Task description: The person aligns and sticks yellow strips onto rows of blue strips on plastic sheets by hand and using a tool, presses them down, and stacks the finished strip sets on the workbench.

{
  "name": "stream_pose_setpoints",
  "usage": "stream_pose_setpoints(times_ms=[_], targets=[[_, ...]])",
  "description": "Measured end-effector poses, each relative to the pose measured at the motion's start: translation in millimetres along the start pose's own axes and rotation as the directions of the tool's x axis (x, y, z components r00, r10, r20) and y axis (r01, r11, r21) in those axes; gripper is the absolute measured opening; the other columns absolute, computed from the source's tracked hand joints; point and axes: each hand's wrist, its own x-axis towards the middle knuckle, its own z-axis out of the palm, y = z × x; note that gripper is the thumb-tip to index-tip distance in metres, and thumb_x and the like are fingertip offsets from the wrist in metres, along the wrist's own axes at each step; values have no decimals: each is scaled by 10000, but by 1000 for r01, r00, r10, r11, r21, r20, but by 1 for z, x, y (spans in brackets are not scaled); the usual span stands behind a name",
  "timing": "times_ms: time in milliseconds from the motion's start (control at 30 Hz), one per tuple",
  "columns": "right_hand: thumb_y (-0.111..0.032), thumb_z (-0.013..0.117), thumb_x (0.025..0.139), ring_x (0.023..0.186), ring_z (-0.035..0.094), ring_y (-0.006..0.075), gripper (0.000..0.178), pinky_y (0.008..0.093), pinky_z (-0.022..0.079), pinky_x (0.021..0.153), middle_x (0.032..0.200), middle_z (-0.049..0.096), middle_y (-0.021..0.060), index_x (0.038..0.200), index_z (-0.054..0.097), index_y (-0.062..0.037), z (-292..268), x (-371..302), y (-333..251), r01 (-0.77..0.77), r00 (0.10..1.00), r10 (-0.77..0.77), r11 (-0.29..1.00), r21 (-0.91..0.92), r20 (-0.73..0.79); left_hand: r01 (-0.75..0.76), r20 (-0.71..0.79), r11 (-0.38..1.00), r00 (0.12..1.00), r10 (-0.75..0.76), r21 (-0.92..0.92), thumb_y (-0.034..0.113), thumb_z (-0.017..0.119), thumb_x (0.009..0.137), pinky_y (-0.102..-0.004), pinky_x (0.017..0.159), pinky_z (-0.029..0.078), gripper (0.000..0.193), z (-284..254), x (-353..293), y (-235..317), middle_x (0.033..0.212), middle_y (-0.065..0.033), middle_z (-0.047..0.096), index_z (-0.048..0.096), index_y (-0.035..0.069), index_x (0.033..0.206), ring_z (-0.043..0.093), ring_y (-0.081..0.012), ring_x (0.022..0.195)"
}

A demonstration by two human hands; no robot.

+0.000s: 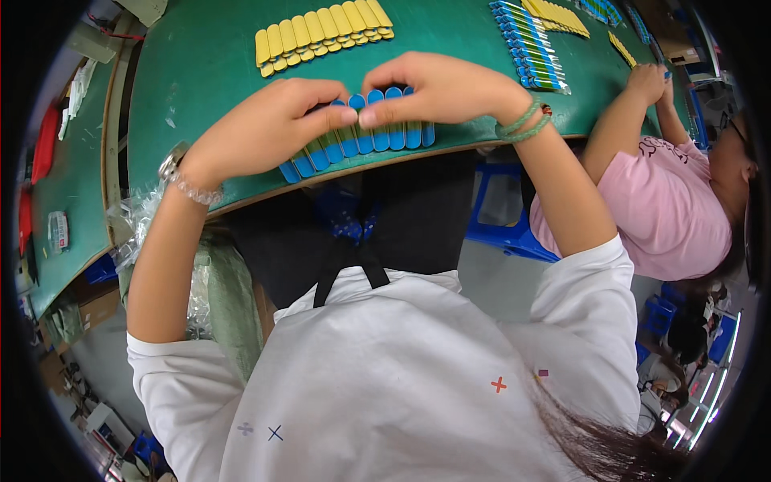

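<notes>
A row of flat, round-ended blue strips lies along the near edge of the green table, side by side. My left hand curls over the left part of the row, thumb stretched toward the middle. From the other side my right hand bends over the strips' upper ends, its thumb almost meeting the left one. Both hands grip at the row; the fingers' far tips are hidden. Beyond them, yellow round-ended strips lie in overlapping rows.
Blue-and-green strips in clear wrap are stacked at the right, with more yellow strips behind. A co-worker in a pink top works at the right. Below the table stands a blue stool; plastic bags hang at the left corner.
</notes>
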Motion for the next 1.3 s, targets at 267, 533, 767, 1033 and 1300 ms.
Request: stream_pose_setpoints(times_ms=[267, 533, 767, 1033, 1300], targets=[[-435, 702, 896, 732, 579, 81, 381, 270, 460, 672, 779, 661, -8, 937, 724, -57, -8, 10, -16, -261, 939, 220, 957, 130, 265, 43, 76, 996, 996, -37, -74, 287, 547, 1012, -264, 586, 355, 299, 0, 7, -13, 677, 23, 448, 612, 12, 912, 390, -69, 651], [-415, 663, 939, 662, 516, 35, 386, 245, 424, 578, 721, 618, -38, 941, 725, -35, -2, 3, -12, -254, 954, 217, 951, 175, 207, 78, 47, 983, 996, -71, -168, 290, 546, 1016, -250, 591, 347, 299, 2, 3, -9, 694, 39, 451, 624, 15, 928, 381, -56, 659], [-421, 644, 954, 630, 479, 38, 413, 239, 407, 559, 691, 585, -45, 936, 717, -15, -8, 7, -5, -219, 955, 196, 972, 86, 222, -53, -15, 990, 999, 52, -130, 267, 547, 1016, -240, 568, 336, 262, 5, 10, -22, 688, 41, 467, 640, 23, 994, 387, -44, 640], [-415, 661, 944, 623, 488, 30, 408, 234, 406, 548, 684, 605, -48, 928, 726, -13, -8, 3, -6, -229, 960, 206, 967, 109, 192, 128, 56, 973, 991, -119, -191, 215, 587, 983, -228, 541, 329, 212, 0, 5, -7, 700, 56, 505, 617, 49, 1112, 391, -30, 616], [-379, 673, 940, 622, 515, 26, 371, 220, 434, 554, 716, 642, -33, 956, 734, -13, -6, 9, 3, -269, 949, 215, 934, 236, 232, 135, 120, 965, 987, -110, -223, 143, 677, 896, -214, 645, 422, 331, -2, 3, -16, 858, -8, 599, 601, 59, 1206, 509, -34, 756]])
